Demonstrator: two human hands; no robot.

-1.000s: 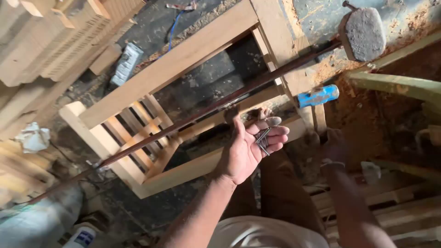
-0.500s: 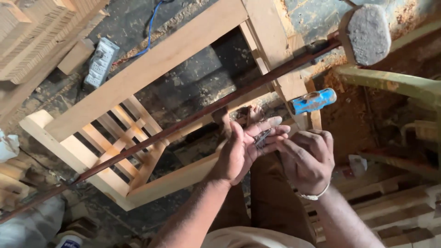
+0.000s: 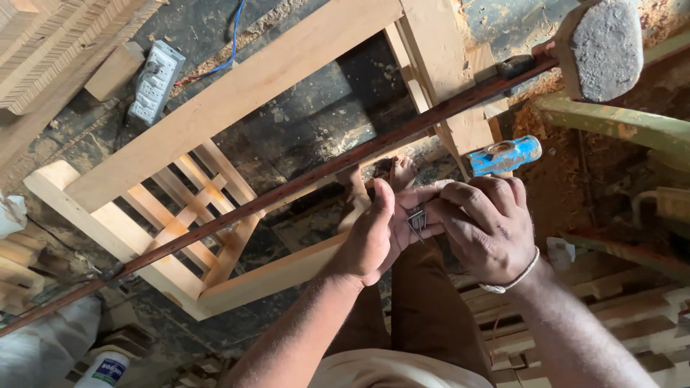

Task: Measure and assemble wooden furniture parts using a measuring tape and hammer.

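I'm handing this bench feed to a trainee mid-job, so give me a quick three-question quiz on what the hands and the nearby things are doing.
1. True or false: the left hand and the right hand meet around a small bunch of thin grey metal nails.
2. Which crosses the pale wooden slatted frame diagonally? A) long rusty brown metal bar B) a green hose C) a white rope
3. Fill in: the blue-painted metal clamp handle lies just above the ___ hand.

Key: 1 true; 2 A; 3 right.
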